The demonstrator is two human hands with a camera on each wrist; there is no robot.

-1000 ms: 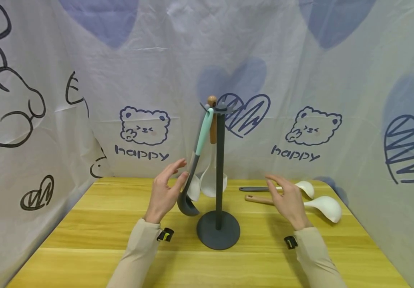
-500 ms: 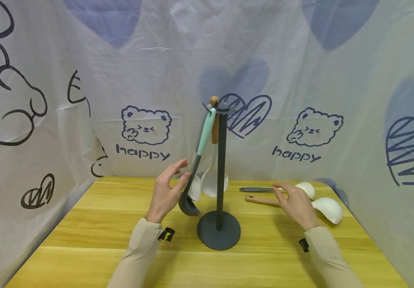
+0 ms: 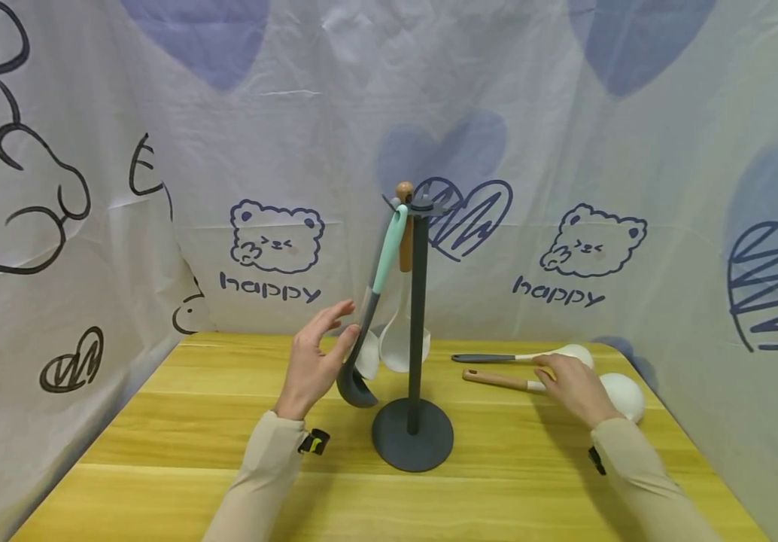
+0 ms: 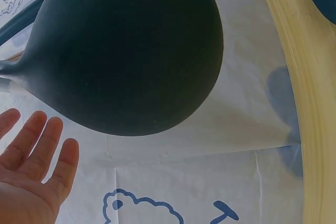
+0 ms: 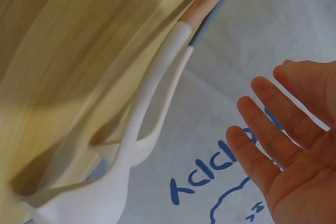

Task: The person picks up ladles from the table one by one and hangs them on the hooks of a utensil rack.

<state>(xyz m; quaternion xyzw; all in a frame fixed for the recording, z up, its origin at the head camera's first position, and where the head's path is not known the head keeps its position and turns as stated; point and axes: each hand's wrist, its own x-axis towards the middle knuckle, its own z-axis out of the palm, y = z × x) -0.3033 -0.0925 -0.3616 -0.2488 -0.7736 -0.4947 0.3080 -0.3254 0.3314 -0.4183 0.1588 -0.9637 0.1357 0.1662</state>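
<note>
Smooth, matt, plastic-looking finish on the dark ladle [image 4: 128, 53]! Wood grain streaks the tabletop [image 3: 159, 470]; creased, cloth-like backdrop [image 3: 430, 60].

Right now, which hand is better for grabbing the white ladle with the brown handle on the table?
Probably the right hand: it holds nothing and hovers above that white ladle. The left hand is farther away, beside the hanging dark grey ladle with the mint-green handle.
</note>
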